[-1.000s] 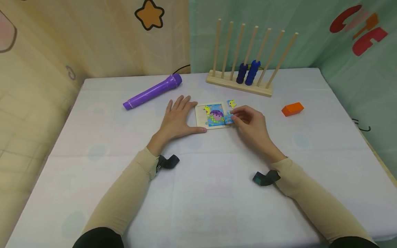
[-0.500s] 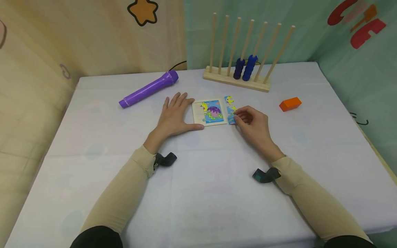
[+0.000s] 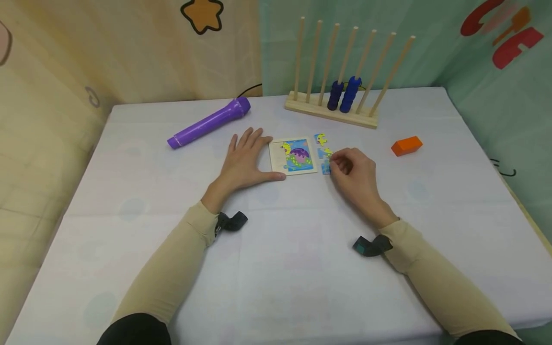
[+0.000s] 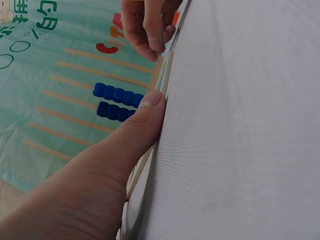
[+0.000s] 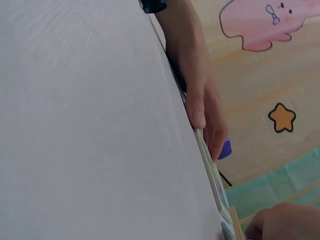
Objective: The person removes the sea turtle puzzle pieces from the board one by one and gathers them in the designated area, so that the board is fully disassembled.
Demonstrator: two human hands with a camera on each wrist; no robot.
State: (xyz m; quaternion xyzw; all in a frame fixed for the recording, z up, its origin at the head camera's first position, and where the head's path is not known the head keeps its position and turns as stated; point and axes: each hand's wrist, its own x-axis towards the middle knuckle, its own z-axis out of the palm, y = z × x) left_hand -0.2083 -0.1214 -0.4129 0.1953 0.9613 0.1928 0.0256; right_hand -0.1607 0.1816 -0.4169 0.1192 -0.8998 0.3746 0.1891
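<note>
A small wooden puzzle board (image 3: 277, 162) lies at mid-table, with a purple, pink and blue picture filling its right part. My left hand (image 3: 242, 163) rests flat at its left side, fingers spread, index fingertip at the top corner and thumb along the bottom edge. Three loose puzzle pieces line up right of the board: a yellow and blue upper piece (image 3: 320, 139), a middle piece (image 3: 324, 153) and a blue lower piece (image 3: 325, 168). My right hand (image 3: 355, 175) has curled fingers, thumb and index pinching the lower piece's right edge and partly covering it.
A purple toy microphone (image 3: 209, 123) lies behind my left hand. At the back stands a wooden peg rack (image 3: 332, 114) with dark blue beads (image 3: 336, 96) and bright blue beads (image 3: 351, 95). An orange block (image 3: 407, 146) sits to the right on the white-covered table (image 3: 276, 268).
My right hand has drawn the pieces rightward, away from the board, and the lower piece now sits apart from the middle one. My left hand has stayed at the board.
</note>
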